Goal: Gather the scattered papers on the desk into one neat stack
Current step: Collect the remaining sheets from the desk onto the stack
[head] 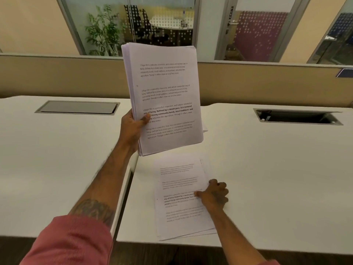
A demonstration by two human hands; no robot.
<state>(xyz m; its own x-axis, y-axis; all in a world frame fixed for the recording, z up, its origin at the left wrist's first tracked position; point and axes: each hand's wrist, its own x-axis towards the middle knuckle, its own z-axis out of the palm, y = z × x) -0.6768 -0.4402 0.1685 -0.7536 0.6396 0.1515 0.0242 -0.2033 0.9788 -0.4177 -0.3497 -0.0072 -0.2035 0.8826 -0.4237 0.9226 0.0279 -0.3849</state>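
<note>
Two hands busy: left hand [131, 129] clamped on thick paper stack [162, 96], raised mid-frame; right hand [214, 196] curled, thumb pressing loose sheets [181, 213] lying lower centre on white desk [277, 169].

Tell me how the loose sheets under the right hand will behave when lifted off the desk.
The loose sheets look thin, so they will probably droop. Their fanned corners suggest that they may slide apart on the smooth desk. The right hand grips only one edge, so some could slip.

Left hand [133, 129] holds stack [162, 96] upright above desk [267, 169]; right hand [214, 196] pinches loose sheets [181, 207].
</note>
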